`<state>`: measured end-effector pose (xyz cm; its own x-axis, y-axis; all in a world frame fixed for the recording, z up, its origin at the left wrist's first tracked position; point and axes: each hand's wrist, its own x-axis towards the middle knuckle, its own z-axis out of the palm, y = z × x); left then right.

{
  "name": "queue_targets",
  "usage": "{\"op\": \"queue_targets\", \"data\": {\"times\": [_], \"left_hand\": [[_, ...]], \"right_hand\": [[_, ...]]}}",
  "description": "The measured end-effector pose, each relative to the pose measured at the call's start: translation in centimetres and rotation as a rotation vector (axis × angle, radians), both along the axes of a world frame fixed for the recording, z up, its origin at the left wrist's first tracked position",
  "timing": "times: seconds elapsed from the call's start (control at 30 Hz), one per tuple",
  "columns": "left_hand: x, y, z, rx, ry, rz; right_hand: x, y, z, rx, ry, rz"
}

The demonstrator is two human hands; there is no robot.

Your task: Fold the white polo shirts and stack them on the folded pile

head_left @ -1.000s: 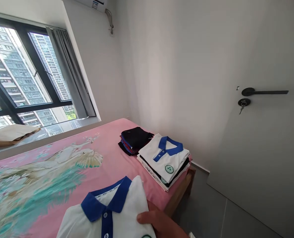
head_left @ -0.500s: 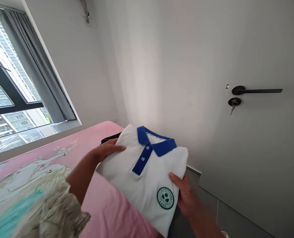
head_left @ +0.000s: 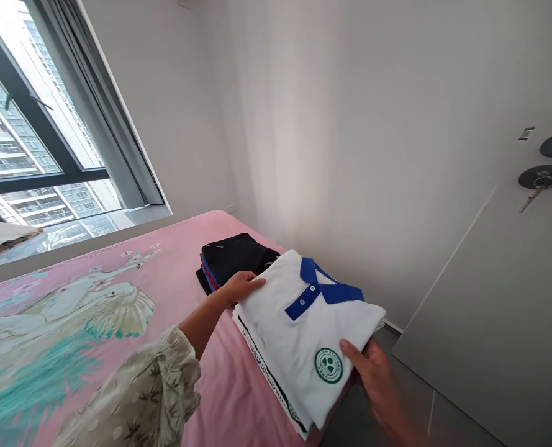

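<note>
A folded white polo shirt point(head_left: 280, 341) with a blue collar and a round green badge lies face up over a stack of folded white clothes point(head_left: 261, 366), whose edges show along its left side. My left hand point(head_left: 243, 287) grips the shirt's upper left edge, thumb on top. On the right edge, beside the badge, my right hand point(head_left: 367, 360) holds it with the thumb above and the fingers underneath, hidden. Just behind my left hand sits a pile of dark folded clothes point(head_left: 236, 257), with blue and red layers at its side.
The bed point(head_left: 210, 239) has a pink sheet printed with white peacocks. A grey door point(head_left: 480, 298) with a key point(head_left: 531, 198) in its lock stands on the right, above the grey floor point(head_left: 410, 379). At the left are a window point(head_left: 24, 143) and a grey curtain point(head_left: 94, 105).
Both hands have brought the polo shirt down and rightward in view, onto the white stack. The dark pile, mostly covered before, now shows. My view has turned left and the door handle has shifted right.
</note>
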<state>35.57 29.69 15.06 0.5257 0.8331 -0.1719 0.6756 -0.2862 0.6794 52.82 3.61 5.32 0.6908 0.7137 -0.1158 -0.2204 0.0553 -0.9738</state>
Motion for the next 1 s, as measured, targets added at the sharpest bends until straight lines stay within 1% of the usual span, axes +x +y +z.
{"op": "queue_targets", "data": {"times": [0.07, 0.17, 0.27, 0.37, 0.5, 0.6, 0.63, 0.67, 0.7, 0.77, 0.8, 0.87, 0.93, 0.97, 1.0], "left_hand": [[-0.7, -0.2, -0.4, 0.064, -0.013, -0.004], [-1.7, -0.9, -1.8, 0.118, 0.004, -0.009], [-2.4, -1.3, -2.8, 0.148, -0.006, 0.021], [-2.9, -1.3, -2.9, 0.175, -0.034, 0.067], [-3.5, -1.8, -2.6, 0.238, -0.008, 0.119], [-3.2, -3.7, -2.2, 0.384, -0.022, 0.175], [-2.9, -4.6, -2.1, 0.461, -0.045, 0.155], [-2.5, -5.7, -2.1, 0.547, -0.069, 0.101], [-2.1, -6.8, -2.2, 0.631, -0.085, 0.019], [-1.2, -9.1, -3.1, 0.745, -0.059, -0.136], [-0.8, -10.1, -3.8, 0.752, -0.009, -0.176], [-0.3, -11.5, -5.7, 0.677, 0.135, -0.172], [-0.2, -12.0, -7.3, 0.596, 0.268, -0.141], [-0.2, -11.9, -7.8, 0.568, 0.314, -0.136], [-0.2, -11.7, -7.9, 0.545, 0.346, -0.139]], "right_hand": [[0.0, -0.3, 0.2, -0.058, 0.049, 0.02], [-0.4, -0.9, 0.3, -0.168, 0.049, 0.034], [-1.1, -1.4, 0.8, -0.156, 0.04, 0.037], [-2.2, -1.7, 1.2, -0.119, 0.043, 0.044], [-2.9, -1.8, 0.5, -0.165, 0.006, 0.062], [-2.3, -1.8, 0.1, -0.192, -0.037, 0.065], [-1.9, -1.8, 0.2, -0.183, -0.052, 0.062], [-1.5, -1.7, 0.4, -0.17, -0.063, 0.064], [-1.1, -1.6, 0.6, -0.156, -0.07, 0.069], [-0.4, -1.5, 1.0, -0.14, -0.062, 0.075], [0.0, -1.4, 1.2, -0.138, -0.047, 0.081], [0.6, -1.6, 1.2, -0.144, -0.007, 0.068], [1.4, -2.2, 1.3, -0.123, 0.026, -0.022], [1.9, -2.6, 1.3, -0.097, 0.028, -0.089], [2.4, -3.2, 1.5, -0.063, 0.019, -0.165]]}}
